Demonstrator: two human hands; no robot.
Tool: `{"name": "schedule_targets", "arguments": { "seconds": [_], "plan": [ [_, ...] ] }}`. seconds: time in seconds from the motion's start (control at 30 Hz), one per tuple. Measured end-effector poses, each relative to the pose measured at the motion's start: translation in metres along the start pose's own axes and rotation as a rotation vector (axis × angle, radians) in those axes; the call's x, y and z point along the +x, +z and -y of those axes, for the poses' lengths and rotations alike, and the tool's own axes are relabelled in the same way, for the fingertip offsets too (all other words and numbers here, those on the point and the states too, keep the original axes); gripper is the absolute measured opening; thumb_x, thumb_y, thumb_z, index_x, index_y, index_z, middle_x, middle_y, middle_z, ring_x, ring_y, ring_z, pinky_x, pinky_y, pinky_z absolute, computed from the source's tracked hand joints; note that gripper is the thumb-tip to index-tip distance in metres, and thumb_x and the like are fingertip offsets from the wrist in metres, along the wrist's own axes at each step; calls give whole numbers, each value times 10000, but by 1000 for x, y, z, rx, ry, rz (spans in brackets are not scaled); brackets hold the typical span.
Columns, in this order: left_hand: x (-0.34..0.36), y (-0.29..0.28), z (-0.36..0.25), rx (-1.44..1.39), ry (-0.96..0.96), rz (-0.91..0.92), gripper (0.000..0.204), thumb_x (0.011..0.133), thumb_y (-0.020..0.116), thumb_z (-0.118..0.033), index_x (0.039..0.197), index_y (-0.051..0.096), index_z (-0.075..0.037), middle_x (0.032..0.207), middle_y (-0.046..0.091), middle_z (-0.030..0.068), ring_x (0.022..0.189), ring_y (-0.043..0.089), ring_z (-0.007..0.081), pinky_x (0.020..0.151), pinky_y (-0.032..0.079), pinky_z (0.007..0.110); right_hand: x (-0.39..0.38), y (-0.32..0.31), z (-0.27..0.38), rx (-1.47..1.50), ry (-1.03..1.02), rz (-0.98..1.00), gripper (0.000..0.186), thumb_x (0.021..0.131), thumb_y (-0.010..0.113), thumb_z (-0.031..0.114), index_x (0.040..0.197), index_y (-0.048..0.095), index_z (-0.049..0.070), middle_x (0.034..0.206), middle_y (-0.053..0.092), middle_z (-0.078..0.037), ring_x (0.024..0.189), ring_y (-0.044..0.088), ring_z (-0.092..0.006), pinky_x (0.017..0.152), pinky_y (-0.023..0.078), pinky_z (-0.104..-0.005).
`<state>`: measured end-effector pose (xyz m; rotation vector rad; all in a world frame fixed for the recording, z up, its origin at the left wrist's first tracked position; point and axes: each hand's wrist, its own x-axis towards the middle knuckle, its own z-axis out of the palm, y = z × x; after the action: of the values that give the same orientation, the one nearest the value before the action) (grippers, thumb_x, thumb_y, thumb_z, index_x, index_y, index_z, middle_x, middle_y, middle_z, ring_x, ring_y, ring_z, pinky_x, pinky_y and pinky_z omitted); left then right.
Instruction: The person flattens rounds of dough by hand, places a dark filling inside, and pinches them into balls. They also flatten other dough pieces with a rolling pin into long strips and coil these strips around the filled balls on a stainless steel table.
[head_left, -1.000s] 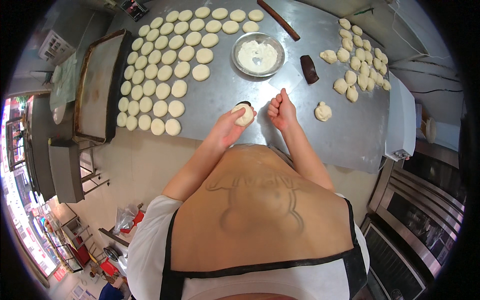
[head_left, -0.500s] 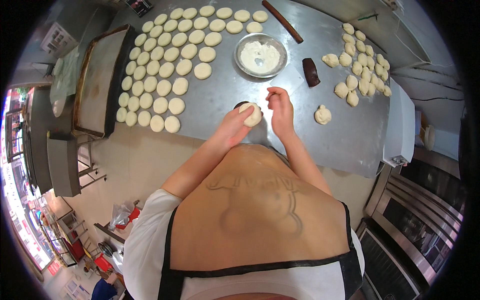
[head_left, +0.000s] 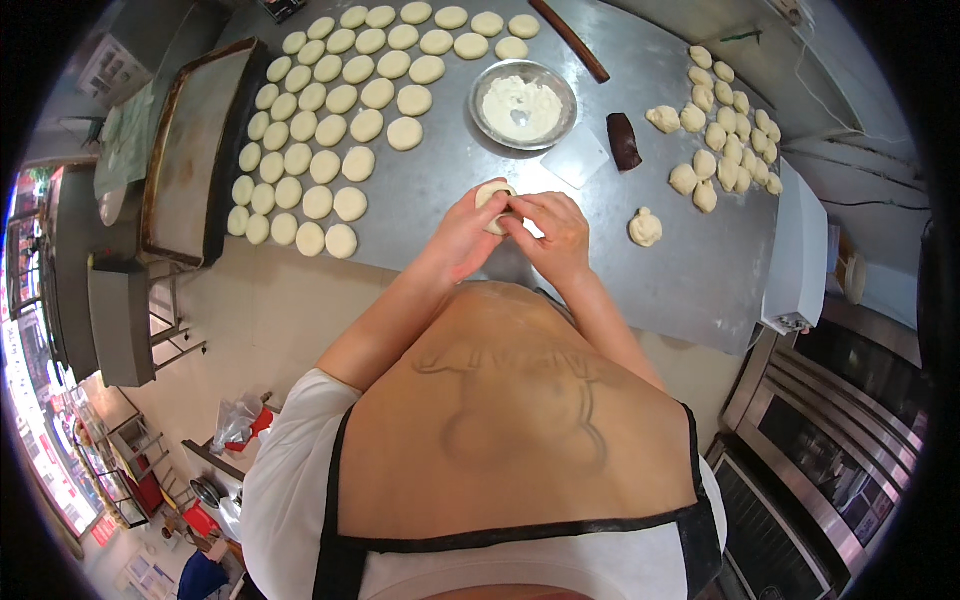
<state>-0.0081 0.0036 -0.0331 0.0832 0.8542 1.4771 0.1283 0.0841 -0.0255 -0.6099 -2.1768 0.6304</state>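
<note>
Over the grey steel worktable [head_left: 440,200], near rows of flattened pale dough discs [head_left: 330,110] and a round metal flour bowl [head_left: 523,104], I am working. My left hand [head_left: 462,235] and right hand [head_left: 552,232] are closing together around a small pale dough ball [head_left: 492,197], pinching it between my fingertips above the table's front edge.

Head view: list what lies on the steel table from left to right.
Dark baking tray → rows of flat dough rounds → dough piece in the grip of both hands → metal bowl of flour → dark brown block → lone dough ball → cluster of dough balls.
</note>
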Motion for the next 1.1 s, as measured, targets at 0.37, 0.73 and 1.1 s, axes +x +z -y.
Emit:
{"name": "schedule_targets", "arguments": {
  "seconds": [0.37, 0.73, 1.1],
  "plan": [
    [-8, -81, 21, -70, 39, -201, 296, 1008, 553, -168, 1255, 495, -15, 1179, 571, 112, 1091, 593, 236, 956, 500, 376, -24, 47, -47, 893, 1037, 168, 206, 861, 711, 128, 995, 730, -28, 901, 736, -109, 790, 667, -136, 726, 519, -289],
    [-33, -44, -19, -260, -34, -166, 247, 1001, 504, -142, 1209, 530, -12, 1206, 570, 101, 1172, 566, 268, 1028, 470, 440, -30, 71, -17, 282, 290, 77, 287, 906, 535, 145, 1132, 667, 28, 1280, 542, -193, 1141, 526, -355, 1000, 401, -445],
    [-33, 10, -13, 21, -63, 14, 383, 974, 422, -37, 1357, 440, -29, 1325, 497, 96, 1224, 517, 197, 1026, 443, 357, 14, 37, 23, 127, 45, 108, 276, 888, 482, 184, 937, 713, 39, 1187, 669, -126, 1233, 509, -355, 1067, 361, -472]
  ]
}}
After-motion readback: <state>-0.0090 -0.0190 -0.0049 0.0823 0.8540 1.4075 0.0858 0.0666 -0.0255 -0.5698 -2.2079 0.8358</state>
